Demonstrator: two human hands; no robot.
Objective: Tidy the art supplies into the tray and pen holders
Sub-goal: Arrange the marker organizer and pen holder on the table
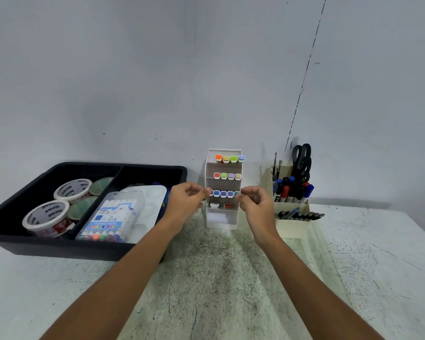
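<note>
Both hands sit at the third row of the marker rack [223, 217]. Left hand [185, 202] at the row's left end, fingers curled, tips meeting at the outermost marker cap; whether they pinch it or only touch it, cannot tell. Right hand [254, 204] mirrors it at the right end, fingers curled in against the teal cap. Likely nudging the row [223, 193] level, one hand at each end so the caps line up.

Rack stands upright against the wall, tiered so each row of caps faces forward (colours readable at a glance). Top two rows full; the fourth holds only a white and a red cap.

Tray [59, 249] to the left, divided: tape rolls [47, 214] in the left bay, pen pack [113, 218] lying on a white palette [152, 195] in the right. Cream holder [291, 227] to the right of the rack keeps scissors [302, 160] upright at the back, markers in the middle, dark pens low in front.

Table [231, 278] shows no loose supplies, so the task looks nearly done.
</note>
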